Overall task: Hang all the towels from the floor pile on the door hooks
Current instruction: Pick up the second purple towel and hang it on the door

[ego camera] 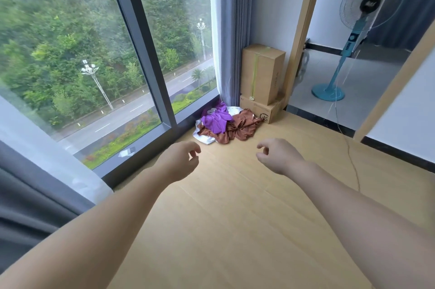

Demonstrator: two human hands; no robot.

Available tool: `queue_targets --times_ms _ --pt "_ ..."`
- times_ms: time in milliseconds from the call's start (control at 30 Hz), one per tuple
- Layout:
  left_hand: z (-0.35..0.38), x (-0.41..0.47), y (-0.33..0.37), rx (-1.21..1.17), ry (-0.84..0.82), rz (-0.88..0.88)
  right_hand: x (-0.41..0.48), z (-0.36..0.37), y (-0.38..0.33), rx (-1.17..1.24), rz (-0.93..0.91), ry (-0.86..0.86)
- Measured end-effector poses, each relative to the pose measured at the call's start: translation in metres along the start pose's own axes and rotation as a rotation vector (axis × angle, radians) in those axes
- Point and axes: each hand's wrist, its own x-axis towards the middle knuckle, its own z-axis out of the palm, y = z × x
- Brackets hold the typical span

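Purple on top, that's what jumps out from the head camera: a purple towel (pixel 217 119) crumpled over a rust-brown towel (pixel 242 127), with a white towel (pixel 204 137) poking out underneath on the window side. The whole pile (pixel 227 130) sits on the wooden floor (pixel 235 218), tucked into the corner where the dark window frame (pixel 169 110) meets the stacked cardboard boxes (pixel 261 72) and the hanging curtain (pixel 231 30).

Both arms are stretched forward. The left hand (pixel 181 161) has loosely curled fingers and nothing in it. The right hand (pixel 277 155) is the same, thumb and forefinger hooked toward each other but empty. Neither touches any cloth.

Here's the relation that matters: the heap lies straight ahead of the hands, between them, farther into the corner. Its long axis runs across the view, from the window frame to the boxes. The left hand looks nearer the white edge, the right nearer the brown end by the boxes, and the purple one sits between. I'd call this the very start, with nothing hung and a forward, downward reach to come.

Off to the right there's a doorway (pixel 299 37) with a blue pedestal fan (pixel 353 37) beyond it. No door hooks are in sight from here, so where the towels go can't be told
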Motion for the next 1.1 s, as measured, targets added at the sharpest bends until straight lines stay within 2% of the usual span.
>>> queue_targets --times_ms 300,800,1100 --pt "0.017 0.093 -0.021 -0.037 -0.011 -0.041 0.095 0.003 0.012 -0.028 -0.004 -0.069" --pt "-0.001 0.329 -0.106 -0.074 -0.067 -0.01 0.325 0.003 -0.017 -0.006 0.044 -0.05" --pt "0.013 0.424 -0.107 -0.068 -0.109 -0.026 0.425 -0.004 0.013 -0.044 0.058 -0.123"
